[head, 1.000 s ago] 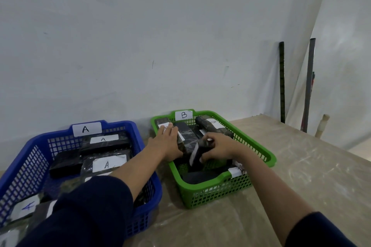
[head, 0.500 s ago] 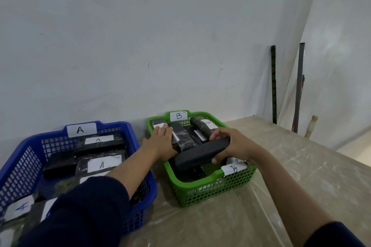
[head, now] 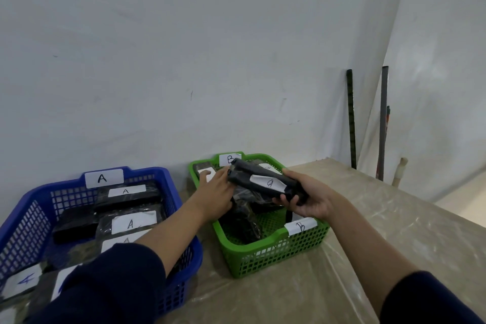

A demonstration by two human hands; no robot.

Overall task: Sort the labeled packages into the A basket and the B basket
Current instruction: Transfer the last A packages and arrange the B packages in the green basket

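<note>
A green basket (head: 273, 241) marked B stands at centre, with several black wrapped packages in it. To its left is a blue basket (head: 181, 221) marked A, holding black packages with white A labels (head: 130, 223). My right hand (head: 310, 198) grips one end of a long black package (head: 263, 181) held above the green basket, its white label facing up. My left hand (head: 215, 192) lies flat inside the green basket, fingers spread, touching the far end of that package and the packages beneath.
Both baskets sit on a table (head: 368, 231) covered in clear plastic sheet, against a white wall. Two dark poles (head: 351, 118) and a wooden stick (head: 399, 171) lean in the corner beyond the table's right end.
My right hand has lifted the black package out of the green basket and turned it label-up. My left hand has stayed in the basket.
</note>
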